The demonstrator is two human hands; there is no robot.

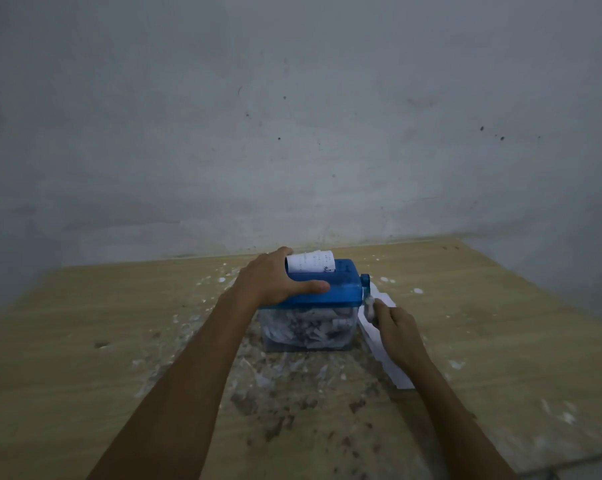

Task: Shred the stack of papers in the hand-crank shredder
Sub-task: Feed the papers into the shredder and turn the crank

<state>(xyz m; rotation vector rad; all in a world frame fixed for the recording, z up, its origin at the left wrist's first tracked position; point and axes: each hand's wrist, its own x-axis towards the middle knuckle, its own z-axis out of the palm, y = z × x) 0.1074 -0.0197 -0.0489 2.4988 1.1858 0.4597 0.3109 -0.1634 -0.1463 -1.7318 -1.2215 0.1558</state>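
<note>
Both forearms reach in over the littered table [85, 306]. Right hand [398, 336] pinches the pale crank knob [369, 308], loose papers [382, 355] lying beneath it. Left hand [275, 278] clamps the blue shredder [327, 289] lid, thumb forward. One sheet [311, 263] stands in the slot. Judged light and tippy: brace the lid; thin paper buckles.

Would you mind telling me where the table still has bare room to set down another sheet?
Free patches: the table left of the shredder, and the far right past the loose papers. Crowded: in front of the shredder, littered with scraps, and around both hands.
</note>
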